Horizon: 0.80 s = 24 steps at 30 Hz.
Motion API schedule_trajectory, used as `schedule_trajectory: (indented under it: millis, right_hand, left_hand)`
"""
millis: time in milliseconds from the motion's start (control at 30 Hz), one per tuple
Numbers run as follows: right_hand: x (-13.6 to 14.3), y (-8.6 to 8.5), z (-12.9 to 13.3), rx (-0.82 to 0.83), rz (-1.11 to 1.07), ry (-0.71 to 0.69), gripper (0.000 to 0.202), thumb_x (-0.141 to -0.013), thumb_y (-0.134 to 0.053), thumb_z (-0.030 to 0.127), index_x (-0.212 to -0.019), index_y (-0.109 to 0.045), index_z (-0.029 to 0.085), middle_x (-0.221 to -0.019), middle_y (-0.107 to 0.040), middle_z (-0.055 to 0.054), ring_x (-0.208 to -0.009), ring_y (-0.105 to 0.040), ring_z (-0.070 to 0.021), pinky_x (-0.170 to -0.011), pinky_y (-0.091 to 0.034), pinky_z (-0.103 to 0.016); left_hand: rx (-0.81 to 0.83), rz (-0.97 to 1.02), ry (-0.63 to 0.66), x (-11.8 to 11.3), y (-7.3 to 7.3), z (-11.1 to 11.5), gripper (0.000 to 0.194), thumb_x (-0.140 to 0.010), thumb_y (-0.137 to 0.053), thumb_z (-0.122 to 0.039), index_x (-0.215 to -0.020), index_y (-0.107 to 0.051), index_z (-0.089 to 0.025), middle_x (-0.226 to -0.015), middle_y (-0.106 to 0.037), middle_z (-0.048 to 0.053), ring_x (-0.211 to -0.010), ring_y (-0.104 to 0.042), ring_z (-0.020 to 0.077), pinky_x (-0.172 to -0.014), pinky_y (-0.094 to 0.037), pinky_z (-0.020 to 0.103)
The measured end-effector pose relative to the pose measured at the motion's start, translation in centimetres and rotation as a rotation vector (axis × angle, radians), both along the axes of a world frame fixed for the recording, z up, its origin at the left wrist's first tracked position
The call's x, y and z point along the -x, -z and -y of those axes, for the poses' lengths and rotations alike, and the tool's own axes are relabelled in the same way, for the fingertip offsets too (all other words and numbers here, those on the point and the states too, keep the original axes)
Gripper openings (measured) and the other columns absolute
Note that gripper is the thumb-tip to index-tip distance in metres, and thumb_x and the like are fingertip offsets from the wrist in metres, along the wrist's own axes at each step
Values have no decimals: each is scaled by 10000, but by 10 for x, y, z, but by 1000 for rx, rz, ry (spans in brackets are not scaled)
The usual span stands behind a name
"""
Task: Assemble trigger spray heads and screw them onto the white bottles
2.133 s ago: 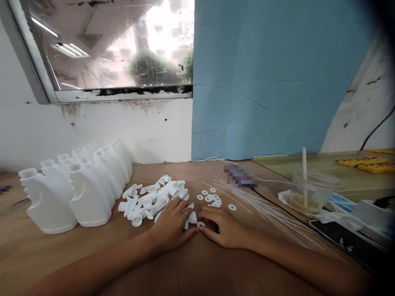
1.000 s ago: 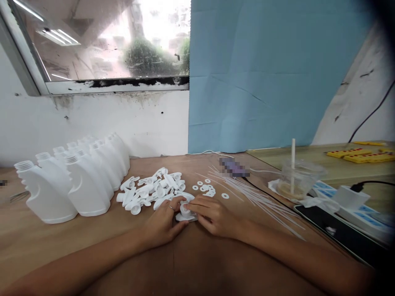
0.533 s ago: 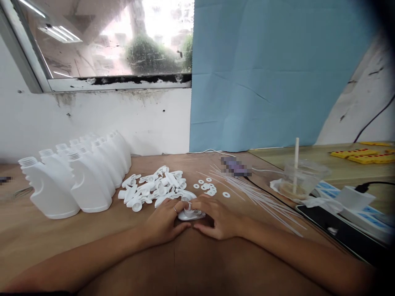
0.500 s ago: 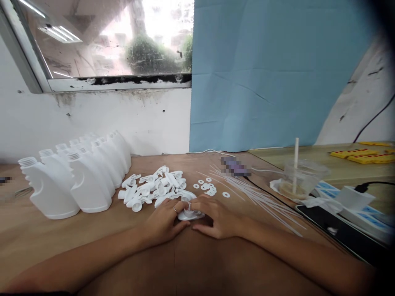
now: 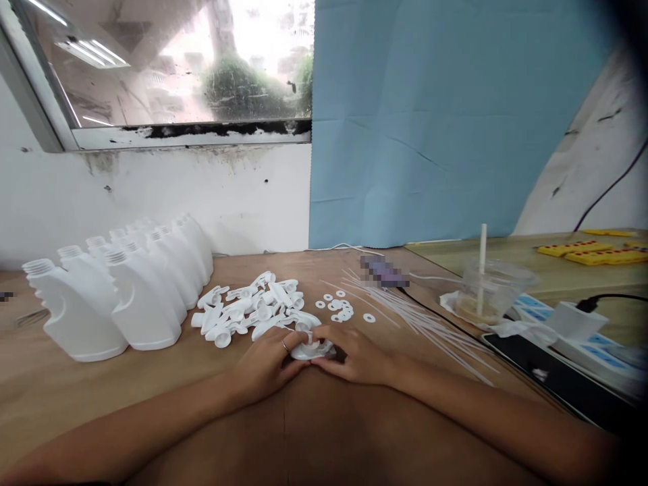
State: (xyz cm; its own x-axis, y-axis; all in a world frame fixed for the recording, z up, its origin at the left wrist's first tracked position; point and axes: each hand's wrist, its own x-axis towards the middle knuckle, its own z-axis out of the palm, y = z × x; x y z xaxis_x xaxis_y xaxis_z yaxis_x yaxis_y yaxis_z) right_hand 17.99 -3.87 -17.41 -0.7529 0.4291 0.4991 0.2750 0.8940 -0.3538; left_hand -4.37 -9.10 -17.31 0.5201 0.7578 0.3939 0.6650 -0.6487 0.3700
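Tabletop [image 5: 200,368] separates bottles [image 5: 144,307] from left hand [image 5: 268,358], holding sprayer [image 5: 308,350] with right hand [image 5: 354,354].

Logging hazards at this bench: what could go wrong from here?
The cup has liquid in it beside the power strip; a knock might wet it.

The loose washers lie just beyond the right hand, so a sweep could scatter them.

The white part is small and mostly covered by fingers of both hands, so a misfit there might go unseen.
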Motion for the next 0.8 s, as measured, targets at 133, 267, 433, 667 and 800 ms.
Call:
schedule_trajectory:
  millis: [133, 267, 433, 667, 800]
  right_hand:
    - [0, 0, -1, -21, -7, -24, 254, -848, -591, 268, -1088, -546, 200, -975, -670, -56, -858, -623, -180, -757, -479, -296]
    - [0, 1, -2, -57, -22, -86, 232, -871, -556, 254, -1099, -565, 210, -985, -669, -62, -900, -622, -180, -796, -485, -300]
    - [0, 4, -4, -42, -26, -67, 240, -861, -574, 268, -1096, -582, 218, -954, -672, -56, -873, -628, -174, -782, -493, -289]
    - [2, 3, -3, -98, -54, -58, 210, -840, -587, 251, -1043, -581, 197, -910, -671, -49, -807, -619, -161, -721, -485, -266]
    - [3, 0, -2, -117, -39, -62, 186, -830, -576, 230, -1012, -576, 190, -874, -660, -45, -767, -608, -153, -685, -476, -258]
  left_hand:
    - [-19, 4, 17, 0, 0, 0, 280, -909, -552, -335, -1167, -498, -242, -1077, -632, 32, -980, -572, 202, -844, -430, 318]
    - [-18, -12, 40, 0, 0, 0, 232, -909, -550, -310, -1127, -522, -235, -1067, -635, 33, -980, -564, 205, -848, -424, 317]
    - [-22, -19, 27, 0, 0, -1, 210, -908, -555, -317, -1096, -533, -226, -1029, -637, 32, -956, -566, 201, -823, -428, 307]
    - [-25, -25, 30, 1, 0, -1, 221, -908, -551, -314, -1109, -530, -223, -1004, -629, 32, -930, -572, 189, -799, -438, 288]
    - [-24, -30, 34, 0, -2, 1, 202, -913, -540, -307, -1090, -534, -211, -983, -627, 38, -899, -579, 183, -765, -444, 275]
